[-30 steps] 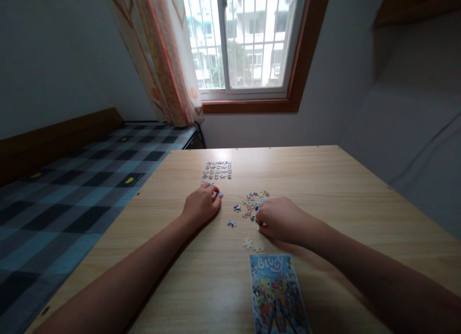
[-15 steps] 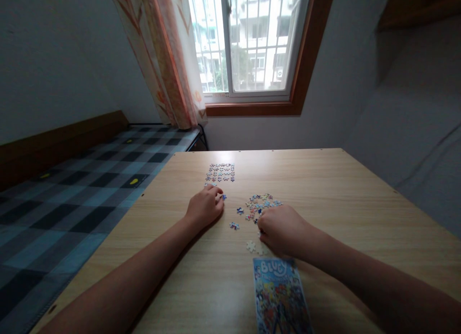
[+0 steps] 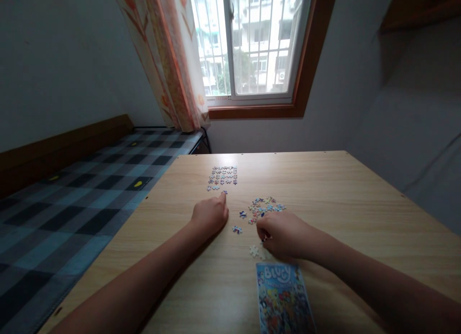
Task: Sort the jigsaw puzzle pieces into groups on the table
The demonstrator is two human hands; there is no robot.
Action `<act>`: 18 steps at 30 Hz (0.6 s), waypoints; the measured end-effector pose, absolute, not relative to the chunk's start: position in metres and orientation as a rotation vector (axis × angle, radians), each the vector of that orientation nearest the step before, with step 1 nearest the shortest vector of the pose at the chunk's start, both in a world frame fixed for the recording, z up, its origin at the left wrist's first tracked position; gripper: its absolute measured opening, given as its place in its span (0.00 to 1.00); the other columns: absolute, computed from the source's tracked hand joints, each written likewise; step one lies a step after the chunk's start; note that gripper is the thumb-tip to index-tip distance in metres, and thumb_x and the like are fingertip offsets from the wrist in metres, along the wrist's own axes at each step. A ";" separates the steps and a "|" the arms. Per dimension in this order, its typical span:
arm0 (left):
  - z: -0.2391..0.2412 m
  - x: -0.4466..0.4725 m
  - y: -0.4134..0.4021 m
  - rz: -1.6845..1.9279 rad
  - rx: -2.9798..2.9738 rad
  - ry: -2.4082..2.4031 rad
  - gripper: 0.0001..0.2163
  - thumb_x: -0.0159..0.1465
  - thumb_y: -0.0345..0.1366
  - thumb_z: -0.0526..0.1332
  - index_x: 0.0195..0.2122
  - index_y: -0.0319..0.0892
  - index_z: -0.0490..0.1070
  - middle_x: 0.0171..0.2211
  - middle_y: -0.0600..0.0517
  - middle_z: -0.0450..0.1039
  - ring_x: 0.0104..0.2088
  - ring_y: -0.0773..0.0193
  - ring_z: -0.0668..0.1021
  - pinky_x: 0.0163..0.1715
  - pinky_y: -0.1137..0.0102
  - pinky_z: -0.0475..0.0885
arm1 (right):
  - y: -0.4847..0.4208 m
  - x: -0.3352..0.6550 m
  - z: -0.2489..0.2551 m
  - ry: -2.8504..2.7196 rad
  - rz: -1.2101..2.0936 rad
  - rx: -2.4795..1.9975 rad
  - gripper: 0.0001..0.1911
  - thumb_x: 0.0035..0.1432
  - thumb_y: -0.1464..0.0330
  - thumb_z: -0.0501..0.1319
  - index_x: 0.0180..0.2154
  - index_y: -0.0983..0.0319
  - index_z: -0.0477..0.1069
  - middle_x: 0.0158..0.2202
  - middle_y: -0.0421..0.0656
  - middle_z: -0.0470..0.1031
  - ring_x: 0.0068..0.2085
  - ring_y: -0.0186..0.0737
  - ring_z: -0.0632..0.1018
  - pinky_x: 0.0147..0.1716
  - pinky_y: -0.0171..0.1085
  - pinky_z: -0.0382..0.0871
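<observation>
My left hand point(image 3: 211, 213) rests on the table, its index finger stretched onto a small blue jigsaw piece point(image 3: 224, 192) and its other fingers curled. Just beyond it lies a block of jigsaw pieces in rows point(image 3: 216, 176), with a short row of pieces point(image 3: 213, 188) at its near left. My right hand point(image 3: 283, 233) is closed in a pinch at the near side of a loose pile of jigsaw pieces point(image 3: 264, 207). A dark jigsaw piece point(image 3: 265, 238) shows by its thumb, partly hidden. Two single pieces, one blue point(image 3: 243, 214) and one multicoloured point(image 3: 236, 230), lie between the hands.
Pale, face-down pieces point(image 3: 254, 251) lie below my right hand. Nearer stands or lies a blue picture box marked "Bluey" point(image 3: 284, 300). The wooden table point(image 3: 201, 291) borders a checked bed point(image 3: 90, 199) on the left; a window and curtain point(image 3: 169, 60) are behind.
My left hand has gone from pinching the blue piece to laying its index finger on it near the short row. My right hand stays low by the pile, its fingers shifting slightly. The view has tilted a little.
</observation>
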State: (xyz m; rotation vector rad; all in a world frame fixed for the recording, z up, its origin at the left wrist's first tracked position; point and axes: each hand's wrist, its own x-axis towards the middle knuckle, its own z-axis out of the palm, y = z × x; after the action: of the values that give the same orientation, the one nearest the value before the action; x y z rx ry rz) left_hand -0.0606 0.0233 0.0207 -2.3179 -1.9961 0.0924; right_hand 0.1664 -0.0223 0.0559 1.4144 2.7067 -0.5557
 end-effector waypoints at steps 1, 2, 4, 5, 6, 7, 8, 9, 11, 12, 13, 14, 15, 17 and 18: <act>0.020 -0.061 0.026 0.087 -2.311 -1.998 0.23 0.70 0.39 0.47 0.64 0.40 0.65 0.46 0.40 0.80 0.40 0.53 0.81 0.37 0.63 0.72 | -0.022 0.166 0.057 2.706 -0.593 1.408 0.09 0.51 0.74 0.61 0.33 0.59 0.78 0.34 0.43 0.81 0.35 0.40 0.77 0.30 0.35 0.59; 0.020 -0.061 0.029 0.083 -2.308 -1.998 0.23 0.70 0.39 0.47 0.64 0.40 0.65 0.46 0.41 0.79 0.41 0.52 0.81 0.37 0.63 0.72 | -0.022 0.166 0.059 2.704 -0.629 1.411 0.08 0.51 0.74 0.61 0.32 0.59 0.78 0.34 0.42 0.81 0.34 0.40 0.77 0.30 0.34 0.59; 0.019 -0.061 0.032 0.074 -2.306 -2.001 0.24 0.70 0.39 0.48 0.65 0.39 0.64 0.48 0.41 0.79 0.43 0.52 0.81 0.37 0.63 0.73 | -0.020 0.167 0.062 2.706 -0.705 1.432 0.07 0.50 0.74 0.63 0.31 0.58 0.78 0.33 0.41 0.81 0.34 0.39 0.77 0.29 0.34 0.58; 0.019 -0.060 0.034 0.068 -2.304 -2.005 0.25 0.69 0.39 0.48 0.65 0.38 0.64 0.49 0.40 0.78 0.43 0.52 0.81 0.38 0.63 0.73 | -0.018 0.168 0.063 2.717 -0.739 1.449 0.07 0.50 0.75 0.63 0.31 0.58 0.78 0.33 0.40 0.81 0.34 0.38 0.77 0.30 0.34 0.58; 0.019 -0.059 0.035 0.060 -2.304 -2.011 0.25 0.69 0.39 0.48 0.65 0.38 0.64 0.50 0.40 0.78 0.44 0.53 0.81 0.39 0.63 0.73 | -0.016 0.169 0.063 2.733 -0.771 1.470 0.07 0.51 0.75 0.64 0.32 0.58 0.79 0.33 0.40 0.81 0.33 0.37 0.76 0.30 0.34 0.59; 0.018 -0.059 0.036 0.052 -2.303 -2.020 0.25 0.69 0.39 0.48 0.65 0.38 0.64 0.50 0.40 0.78 0.45 0.53 0.80 0.39 0.63 0.73 | -0.013 0.170 0.064 2.754 -0.799 1.494 0.07 0.52 0.74 0.64 0.32 0.58 0.79 0.33 0.40 0.81 0.33 0.36 0.76 0.30 0.34 0.59; 0.018 -0.059 0.037 0.039 -2.303 -2.026 0.25 0.69 0.38 0.48 0.65 0.38 0.64 0.51 0.40 0.78 0.45 0.53 0.80 0.40 0.63 0.73 | -0.010 0.172 0.064 2.784 -0.824 1.517 0.07 0.53 0.74 0.64 0.33 0.58 0.80 0.33 0.39 0.81 0.32 0.36 0.76 0.30 0.33 0.60; 0.017 -0.059 0.038 0.026 -2.303 -2.032 0.24 0.68 0.38 0.49 0.64 0.38 0.65 0.51 0.41 0.78 0.45 0.53 0.80 0.40 0.63 0.73 | -0.006 0.174 0.063 2.817 -0.846 1.537 0.07 0.55 0.73 0.64 0.33 0.58 0.80 0.33 0.39 0.82 0.32 0.35 0.76 0.30 0.33 0.61; 0.016 -0.059 0.040 -0.002 -2.301 -2.044 0.24 0.68 0.38 0.49 0.63 0.39 0.66 0.51 0.41 0.78 0.45 0.53 0.81 0.41 0.62 0.73 | 0.002 0.176 0.061 2.877 -0.884 1.574 0.07 0.58 0.71 0.64 0.35 0.57 0.81 0.33 0.39 0.82 0.31 0.34 0.77 0.30 0.33 0.63; 0.016 -0.060 0.040 -0.013 -2.301 -2.052 0.23 0.68 0.38 0.50 0.63 0.39 0.66 0.50 0.42 0.78 0.44 0.53 0.81 0.40 0.62 0.74 | 0.008 0.176 0.060 2.901 -0.893 1.590 0.08 0.59 0.71 0.63 0.36 0.57 0.82 0.34 0.39 0.82 0.31 0.35 0.77 0.30 0.33 0.63; 0.015 -0.060 0.041 -0.022 -2.300 -2.060 0.23 0.68 0.38 0.50 0.63 0.39 0.66 0.50 0.41 0.78 0.45 0.53 0.81 0.40 0.62 0.74 | 0.014 0.176 0.058 2.922 -0.887 1.603 0.08 0.59 0.71 0.63 0.37 0.57 0.82 0.34 0.39 0.83 0.32 0.35 0.77 0.31 0.33 0.64; 0.015 -0.060 0.041 -0.026 -2.300 -2.069 0.23 0.68 0.38 0.50 0.63 0.39 0.66 0.51 0.41 0.78 0.45 0.53 0.81 0.40 0.63 0.74 | 0.022 0.174 0.057 2.940 -0.866 1.612 0.08 0.60 0.71 0.63 0.37 0.57 0.82 0.35 0.40 0.83 0.32 0.35 0.78 0.31 0.34 0.65; 0.014 -0.060 0.041 -0.026 -2.301 -2.077 0.23 0.68 0.38 0.50 0.63 0.39 0.66 0.51 0.41 0.78 0.45 0.53 0.81 0.40 0.63 0.74 | 0.030 0.171 0.055 2.955 -0.835 1.613 0.08 0.60 0.71 0.63 0.37 0.57 0.82 0.36 0.41 0.83 0.33 0.36 0.78 0.32 0.34 0.66; 0.014 -0.060 0.041 -0.027 -2.304 -2.086 0.24 0.69 0.38 0.49 0.64 0.38 0.64 0.52 0.39 0.77 0.45 0.52 0.81 0.40 0.63 0.74 | 0.048 0.162 0.053 2.971 -0.771 1.574 0.09 0.59 0.72 0.63 0.37 0.59 0.83 0.37 0.43 0.83 0.35 0.37 0.79 0.35 0.35 0.68; 0.014 -0.060 0.040 -0.027 -2.305 -2.087 0.24 0.69 0.38 0.49 0.65 0.37 0.64 0.52 0.39 0.77 0.45 0.52 0.81 0.40 0.63 0.74 | 0.058 0.156 0.052 2.969 -0.756 1.546 0.09 0.59 0.73 0.63 0.37 0.59 0.83 0.38 0.43 0.83 0.35 0.37 0.79 0.36 0.35 0.68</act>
State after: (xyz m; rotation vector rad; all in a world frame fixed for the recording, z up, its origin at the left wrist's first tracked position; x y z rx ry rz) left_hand -0.0598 0.0404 0.0140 -2.3047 -2.0872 -0.0275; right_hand 0.1558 0.0576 0.0516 1.5464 2.9688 -0.7556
